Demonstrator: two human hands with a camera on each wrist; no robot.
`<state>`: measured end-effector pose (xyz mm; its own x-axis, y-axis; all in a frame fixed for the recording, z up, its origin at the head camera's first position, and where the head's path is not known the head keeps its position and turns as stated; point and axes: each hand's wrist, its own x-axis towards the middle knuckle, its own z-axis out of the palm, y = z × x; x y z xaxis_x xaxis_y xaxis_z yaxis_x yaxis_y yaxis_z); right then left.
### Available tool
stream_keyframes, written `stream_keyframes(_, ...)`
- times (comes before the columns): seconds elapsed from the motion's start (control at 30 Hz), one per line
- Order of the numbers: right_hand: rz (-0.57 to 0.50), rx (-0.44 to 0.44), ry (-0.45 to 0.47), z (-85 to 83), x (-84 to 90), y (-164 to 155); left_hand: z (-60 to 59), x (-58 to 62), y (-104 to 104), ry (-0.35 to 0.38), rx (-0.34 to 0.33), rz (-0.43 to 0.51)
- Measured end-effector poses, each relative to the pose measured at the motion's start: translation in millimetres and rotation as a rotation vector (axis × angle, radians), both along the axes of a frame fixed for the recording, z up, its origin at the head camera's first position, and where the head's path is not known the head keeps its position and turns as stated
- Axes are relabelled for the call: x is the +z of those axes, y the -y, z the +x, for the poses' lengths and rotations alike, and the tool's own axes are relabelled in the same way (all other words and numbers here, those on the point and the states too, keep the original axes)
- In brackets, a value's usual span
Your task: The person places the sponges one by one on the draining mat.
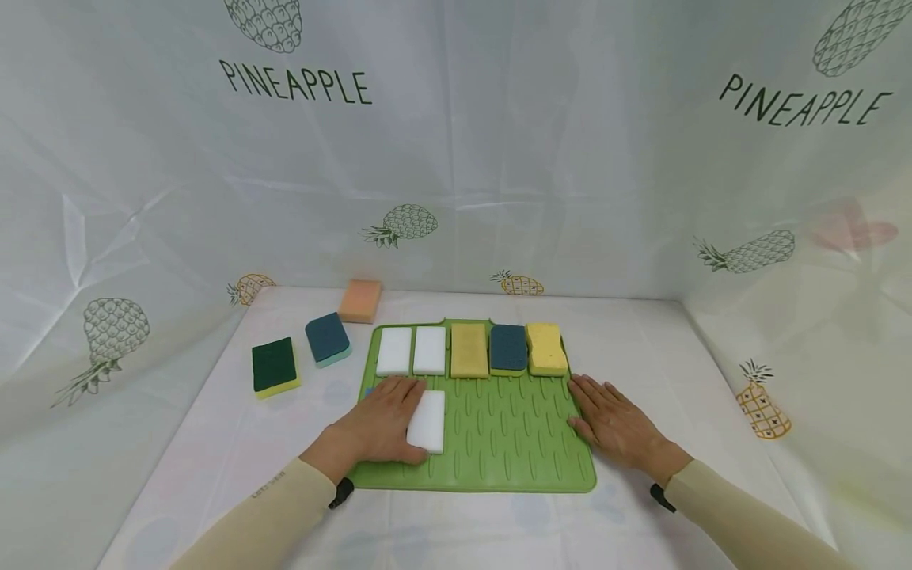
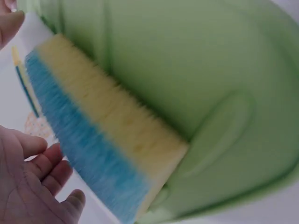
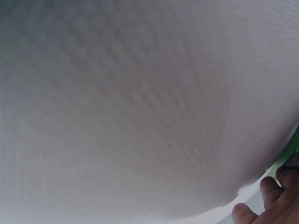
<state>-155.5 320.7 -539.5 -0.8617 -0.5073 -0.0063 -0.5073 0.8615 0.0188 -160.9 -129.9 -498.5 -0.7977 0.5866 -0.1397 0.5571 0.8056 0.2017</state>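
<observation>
Left hand (image 1: 381,419): palm down, thumb and forefinger spanning and pinching a smooth white rectangular foam block (image 1: 429,422) | Right hand (image 1: 616,423): flat, fingers straight, empty, along ridged green mat (image 1: 513,435) | Block: on mat, near fuzzy blue-and-yellow sponge (image 2: 103,126)

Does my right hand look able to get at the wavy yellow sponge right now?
Probably yes: the right hand lies at the edge of the mat, close to the wavy yellow sponge, and nothing shows between them.
</observation>
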Motion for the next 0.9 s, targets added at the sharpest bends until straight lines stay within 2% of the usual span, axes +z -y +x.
stream_keyframes(0.1, -0.003, -0.002, 0.000, 0.2, 0.4, 0.1, -2.6, 8.4, 5.2, -0.024, 0.002, 0.034)
stream_keyframes(0.2, -0.001, 0.001, -0.004, 0.0, 0.8, 0.6, -8.5, 15.3, 19.0, -0.097, 0.029, 0.093)
stream_keyframes(0.27, 0.001, 0.002, -0.006, -0.3, 1.1, 1.0, -14.1, 17.7, 34.1, -0.176, 0.051, 0.118)
stream_keyframes(0.4, 0.006, -0.001, -0.005, -1.1, 1.5, 1.6, -25.5, 19.9, 73.2, -0.346, 0.103, 0.113)
stream_keyframes(0.5, 0.009, -0.003, -0.002, -1.7, 1.7, 1.9, -31.9, 21.1, 104.7, -0.413, 0.148, 0.088)
stream_keyframes(0.73, 0.013, -0.006, 0.004, -2.0, 2.3, 1.6, -39.6, 20.6, 170.3, -0.456, 0.237, 0.018)
stream_keyframes(0.9, 0.019, -0.008, 0.008, -1.4, 2.6, 0.5, -37.8, 15.6, 197.5, -0.394, 0.307, -0.038)
